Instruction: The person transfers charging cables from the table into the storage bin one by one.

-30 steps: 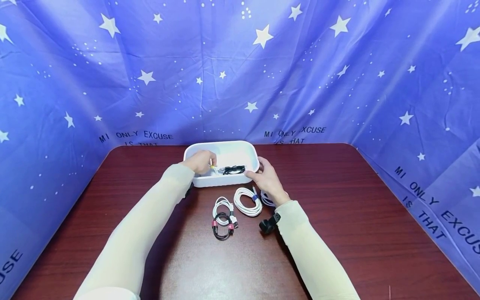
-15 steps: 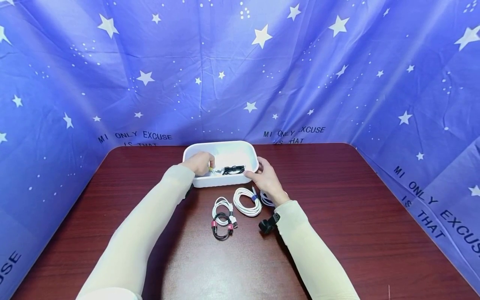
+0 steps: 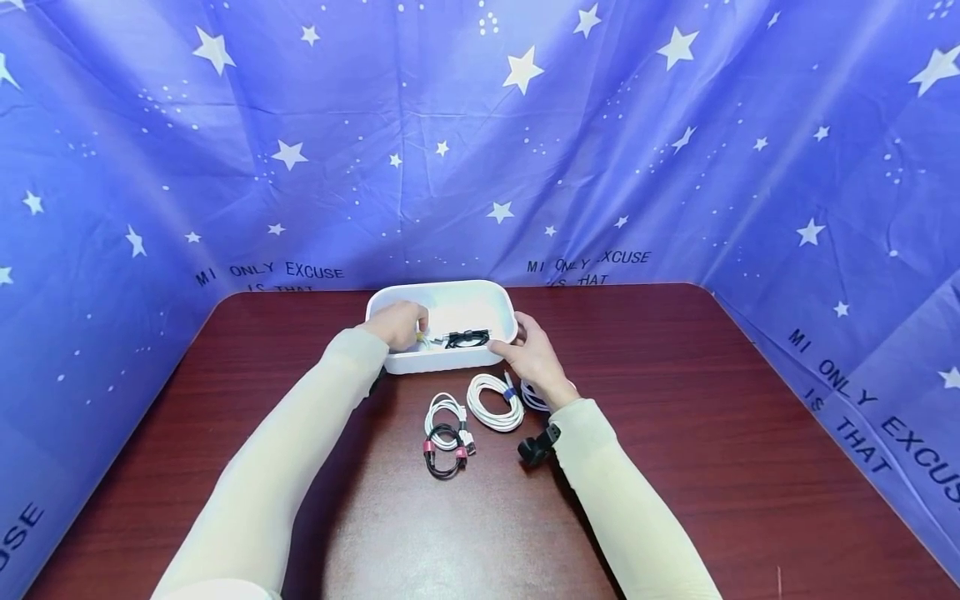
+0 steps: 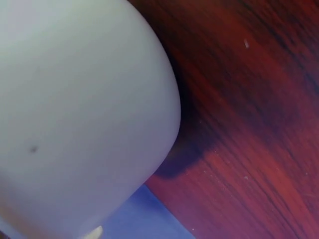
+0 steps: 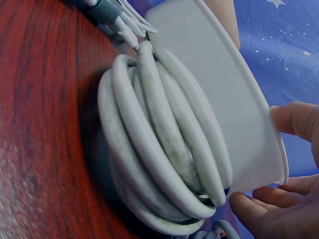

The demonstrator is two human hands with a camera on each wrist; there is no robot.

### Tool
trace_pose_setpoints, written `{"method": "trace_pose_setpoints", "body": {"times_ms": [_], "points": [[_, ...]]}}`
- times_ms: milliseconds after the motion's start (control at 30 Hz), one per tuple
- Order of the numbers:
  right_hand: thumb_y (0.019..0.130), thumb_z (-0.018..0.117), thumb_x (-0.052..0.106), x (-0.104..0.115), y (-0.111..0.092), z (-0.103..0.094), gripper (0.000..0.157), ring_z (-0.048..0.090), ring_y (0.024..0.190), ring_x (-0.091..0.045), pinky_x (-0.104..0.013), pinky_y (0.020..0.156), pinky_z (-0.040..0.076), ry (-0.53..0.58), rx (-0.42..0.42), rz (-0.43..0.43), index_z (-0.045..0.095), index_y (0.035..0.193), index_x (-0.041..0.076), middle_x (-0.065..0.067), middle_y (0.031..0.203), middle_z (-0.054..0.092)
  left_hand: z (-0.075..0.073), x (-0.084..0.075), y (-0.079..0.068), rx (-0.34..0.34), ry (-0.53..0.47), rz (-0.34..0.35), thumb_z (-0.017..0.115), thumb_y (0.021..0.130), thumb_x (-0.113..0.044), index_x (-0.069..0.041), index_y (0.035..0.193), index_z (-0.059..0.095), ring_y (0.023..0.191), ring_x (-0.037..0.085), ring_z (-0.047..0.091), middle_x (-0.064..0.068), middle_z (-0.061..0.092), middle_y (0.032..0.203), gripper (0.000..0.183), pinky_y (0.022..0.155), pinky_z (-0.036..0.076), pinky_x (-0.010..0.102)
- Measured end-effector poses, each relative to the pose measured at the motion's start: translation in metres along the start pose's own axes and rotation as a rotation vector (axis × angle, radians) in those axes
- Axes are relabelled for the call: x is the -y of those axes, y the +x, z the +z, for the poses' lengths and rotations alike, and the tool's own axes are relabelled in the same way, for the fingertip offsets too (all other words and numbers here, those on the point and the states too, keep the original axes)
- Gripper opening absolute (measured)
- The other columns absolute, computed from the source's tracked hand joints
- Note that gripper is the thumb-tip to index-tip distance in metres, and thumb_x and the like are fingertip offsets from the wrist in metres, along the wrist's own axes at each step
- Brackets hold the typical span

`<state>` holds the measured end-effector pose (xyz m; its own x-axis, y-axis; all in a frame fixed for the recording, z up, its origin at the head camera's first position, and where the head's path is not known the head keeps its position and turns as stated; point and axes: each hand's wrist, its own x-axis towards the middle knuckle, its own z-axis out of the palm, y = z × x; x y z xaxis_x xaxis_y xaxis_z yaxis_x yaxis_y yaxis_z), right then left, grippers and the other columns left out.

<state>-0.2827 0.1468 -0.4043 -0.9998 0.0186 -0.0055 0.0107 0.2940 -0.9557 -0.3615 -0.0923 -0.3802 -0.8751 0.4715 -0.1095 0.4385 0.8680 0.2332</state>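
Observation:
My left hand point(image 3: 399, 324) reaches over the left end of a white plastic bin point(image 3: 438, 361) and pinches a white cable point(image 3: 424, 342) with a bit of yellow on it, low inside. The hand hides part of this cable. To its right in the bin lies a black cable bundle point(image 3: 467, 339). My right hand point(image 3: 536, 357) holds the bin's right end, thumb at the rim and fingers round the side. Below that hand, a coiled white cable point(image 5: 159, 134) fills the middle of the right wrist view. Mostly bin wall point(image 4: 89, 99) shows in the left wrist view.
Before the bin on the dark red table point(image 3: 675, 433) lie a white coil with a blue strap point(image 3: 495, 404), a smaller white cable point(image 3: 442, 410) and a black cable with red ties point(image 3: 445, 473). A blue star-patterned curtain point(image 3: 450, 108) surrounds the back and sides.
My left hand has settled slightly lower and left in the bin with the white cable. The right hand and the bin stay in place.

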Motion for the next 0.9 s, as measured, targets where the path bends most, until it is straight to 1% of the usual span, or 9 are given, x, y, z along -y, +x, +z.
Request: {"method": "trace_pose_setpoints", "body": {"times_ms": [167,333,500,567,700,833,900], "points": [[0.084,0.07,0.013,-0.001,0.0,-0.001,0.076,0.052,0.121,-0.027,-0.037,0.092,0.048,-0.006,0.002,0.004,0.029,0.147,0.006,-0.018,0.139,0.046,-0.004,-0.002,-0.001,0.005,0.005,0.012,0.054,0.073,0.009,-0.01,0.097,0.067,0.09,0.024,0.053,0.01,0.063,0.102,0.032,0.079,0.046,0.035],[0.084,0.07,0.012,0.0,0.0,-0.002,0.075,0.053,0.119,-0.026,-0.037,0.092,0.048,0.004,0.001,-0.002,0.03,0.147,0.005,-0.018,0.138,0.047,-0.007,-0.003,-0.002,-0.001,0.017,0.014,0.055,0.074,0.007,-0.009,0.097,0.067,0.089,0.024,0.054,0.01,0.063,0.1,0.03,0.078,0.046,0.035],[0.084,0.07,0.013,0.001,-0.001,-0.002,0.075,0.053,0.12,-0.026,-0.037,0.093,0.048,0.005,0.003,-0.004,0.03,0.147,0.005,-0.018,0.138,0.047,-0.011,-0.001,-0.004,0.002,0.017,0.021,0.051,0.074,0.007,-0.008,0.101,0.066,0.09,0.024,0.054,0.011,0.062,0.101,0.034,0.079,0.046,0.036],[0.084,0.07,0.013,0.001,0.0,-0.002,0.075,0.052,0.121,-0.027,-0.037,0.094,0.047,-0.002,-0.001,-0.008,0.03,0.146,0.005,-0.018,0.138,0.047,-0.014,-0.001,-0.006,-0.004,0.003,0.028,0.05,0.074,0.009,-0.006,0.103,0.065,0.091,0.025,0.055,0.013,0.061,0.102,0.036,0.079,0.047,0.037],[0.084,0.07,0.014,0.001,0.0,-0.002,0.075,0.051,0.122,-0.029,-0.038,0.094,0.047,0.003,0.003,-0.012,0.03,0.146,0.005,-0.018,0.139,0.046,-0.017,0.001,-0.01,-0.024,-0.016,0.045,0.051,0.074,0.008,-0.005,0.105,0.064,0.093,0.027,0.057,0.014,0.061,0.102,0.036,0.079,0.047,0.038],[0.084,0.07,0.012,0.0,0.0,-0.001,0.075,0.052,0.121,-0.028,-0.038,0.093,0.047,0.014,0.015,-0.005,0.03,0.147,0.005,-0.018,0.14,0.046,-0.02,-0.001,-0.016,-0.043,0.002,0.063,0.054,0.074,0.006,-0.005,0.104,0.064,0.097,0.028,0.058,0.014,0.063,0.103,0.034,0.084,0.047,0.039],[0.084,0.07,0.012,0.0,0.0,-0.001,0.075,0.052,0.121,-0.028,-0.038,0.093,0.047,0.01,0.015,-0.005,0.03,0.147,0.006,-0.018,0.14,0.046,-0.021,-0.003,-0.018,-0.06,0.013,0.083,0.054,0.073,0.005,-0.006,0.103,0.065,0.098,0.028,0.058,0.014,0.064,0.102,0.034,0.086,0.047,0.04]]}}
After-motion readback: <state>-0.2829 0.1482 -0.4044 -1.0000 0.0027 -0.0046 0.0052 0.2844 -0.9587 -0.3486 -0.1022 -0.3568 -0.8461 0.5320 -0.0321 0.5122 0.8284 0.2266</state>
